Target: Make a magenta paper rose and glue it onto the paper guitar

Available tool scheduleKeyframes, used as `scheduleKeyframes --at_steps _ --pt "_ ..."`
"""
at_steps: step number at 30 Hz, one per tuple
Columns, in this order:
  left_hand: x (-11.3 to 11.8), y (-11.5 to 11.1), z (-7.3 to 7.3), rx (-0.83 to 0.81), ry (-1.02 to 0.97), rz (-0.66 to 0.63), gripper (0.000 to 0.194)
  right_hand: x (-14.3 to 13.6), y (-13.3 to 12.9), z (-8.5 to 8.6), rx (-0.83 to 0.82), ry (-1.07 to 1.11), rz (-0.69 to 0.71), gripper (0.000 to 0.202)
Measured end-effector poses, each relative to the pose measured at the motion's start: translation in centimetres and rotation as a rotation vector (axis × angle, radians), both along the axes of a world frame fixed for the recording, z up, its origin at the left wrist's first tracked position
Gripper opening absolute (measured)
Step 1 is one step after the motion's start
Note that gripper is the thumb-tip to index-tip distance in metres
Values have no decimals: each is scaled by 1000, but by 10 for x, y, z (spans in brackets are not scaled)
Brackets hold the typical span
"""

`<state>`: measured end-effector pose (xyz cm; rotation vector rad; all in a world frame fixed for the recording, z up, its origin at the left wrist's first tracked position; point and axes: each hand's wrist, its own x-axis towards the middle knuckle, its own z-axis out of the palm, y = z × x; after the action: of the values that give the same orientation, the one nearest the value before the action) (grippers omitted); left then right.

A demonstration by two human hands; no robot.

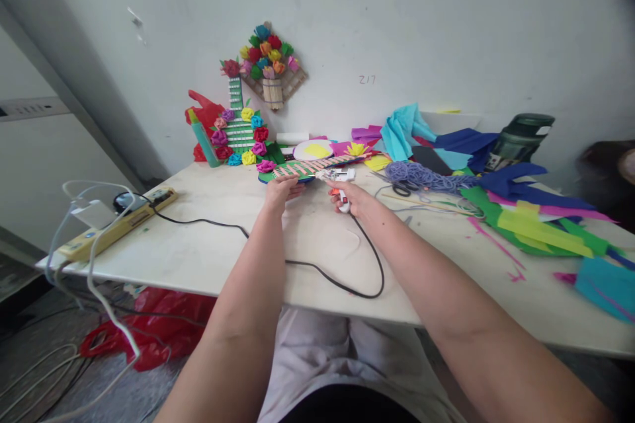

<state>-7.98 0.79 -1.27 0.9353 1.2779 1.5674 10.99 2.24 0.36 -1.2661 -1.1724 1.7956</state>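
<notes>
In my right hand point(347, 198) is a white glue gun point(342, 175) with an orange trigger, its black cord looping over the table's front. The gun's nozzle points left, close to a green guitar-shaped craft piece point(297, 168) covered with pale pink strips. My left hand point(285, 190) rests on the near edge of that piece, the fingers together and pointing right. The piece lies tilted, its neck running to the right. A pink paper flower point(266, 166) lies at its left end.
Behind stands a decorated guitar craft point(241, 129) beside a green bottle point(203, 139). A yellow power strip point(119, 225) lies left. Purple yarn point(426, 177), scissors point(403, 190), coloured paper point(540, 228) and a dark cup point(520, 139) are right.
</notes>
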Motion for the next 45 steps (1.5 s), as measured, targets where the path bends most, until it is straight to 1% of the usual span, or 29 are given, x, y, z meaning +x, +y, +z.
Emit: scheduleKeyframes --at_steps 7,14,21,28,33,45 --pt "1 1 -2 11 -3 8 22 -1 -3 4 -2 -46 -17 30" --pt "0 3 -2 3 13 17 20 -1 1 0 4 -33 -37 29" --pt "1 3 -2 5 25 40 17 2 4 0 -28 -21 -52 30" --pt "-1 5 -4 12 11 35 23 6 4 2 -49 5 -72 29" --pt "0 3 -2 3 13 39 21 6 7 2 -52 23 -97 26" --pt "2 -2 2 -14 38 39 24 5 10 -2 -45 25 -132 30"
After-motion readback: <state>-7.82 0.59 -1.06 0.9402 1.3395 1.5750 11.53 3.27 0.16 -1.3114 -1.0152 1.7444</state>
